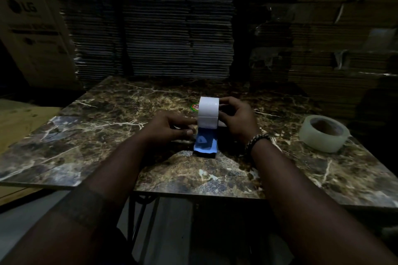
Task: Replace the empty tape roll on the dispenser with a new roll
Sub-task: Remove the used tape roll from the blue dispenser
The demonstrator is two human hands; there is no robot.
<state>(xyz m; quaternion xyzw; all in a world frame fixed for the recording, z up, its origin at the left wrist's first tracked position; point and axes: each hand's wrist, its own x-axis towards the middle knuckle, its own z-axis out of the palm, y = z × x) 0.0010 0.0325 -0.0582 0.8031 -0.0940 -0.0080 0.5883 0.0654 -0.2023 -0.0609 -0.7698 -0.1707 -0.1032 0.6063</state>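
Observation:
A white tape roll (208, 112) stands on edge on a blue dispenser (205, 145) in the middle of the marble table (107, 118). My right hand (238, 121) grips the roll's right side, fingers curled over its top edge. My left hand (172, 128) touches the roll's left side with its fingertips. A second, clear tape roll (324, 133) lies flat on the table at the right, apart from both hands. The dispenser's hub is hidden behind the white roll.
A round sticker (195, 107) shows on the table behind the roll. Stacks of flattened cardboard (172, 28) rise behind the table, with a printed carton (32, 28) at the left. A wooden surface (19, 120) adjoins the table's left side.

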